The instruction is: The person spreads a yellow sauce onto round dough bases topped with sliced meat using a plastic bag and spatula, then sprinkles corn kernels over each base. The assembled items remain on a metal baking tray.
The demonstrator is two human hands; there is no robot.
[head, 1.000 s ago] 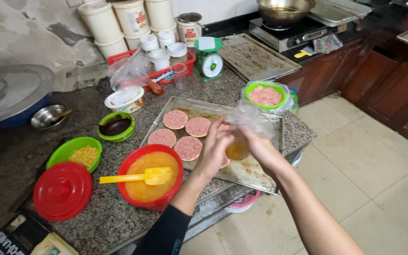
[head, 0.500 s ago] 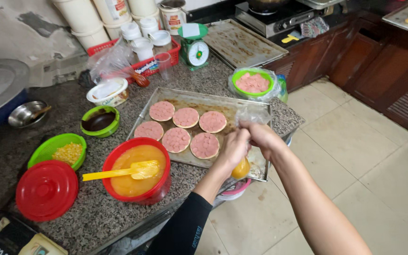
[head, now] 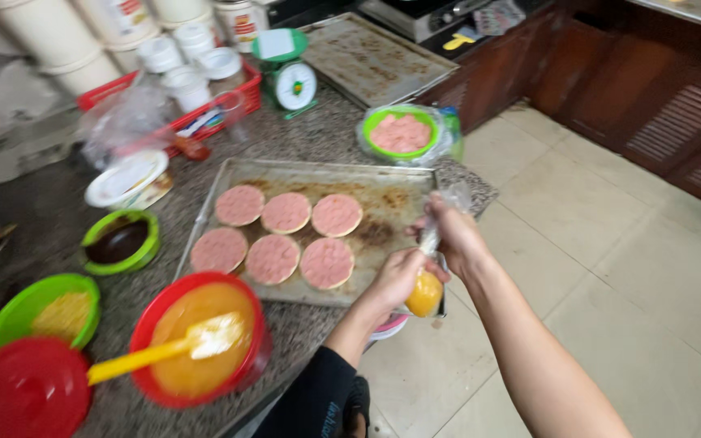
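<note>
Both hands are working at the near right corner of a battered, brown-stained metal baking tray, and much of what they are gripping is getting lost in blur and overlapping fingers. The left hand is closing around the swollen lower end of a clear plastic piping bag filled with smooth orange-yellow sauce, whose rounded bulge is showing just below the fingers at the tray's edge; the right hand is pinching the crumpled, twisted upper part of the same bag, with a wisp of clear film sticking up beyond the knuckles. The bag's tip is being hidden behind the left hand. Six flat, round pink meat slices are lying in two rows of three on the tray. A glossy red plastic bowl of orange sauce is sitting near the tray's front left corner on the speckled granite counter, with a yellow-handled spatula resting in it, its blade smeared pale. A round red lid is being cut off by the lower left edge.
</note>
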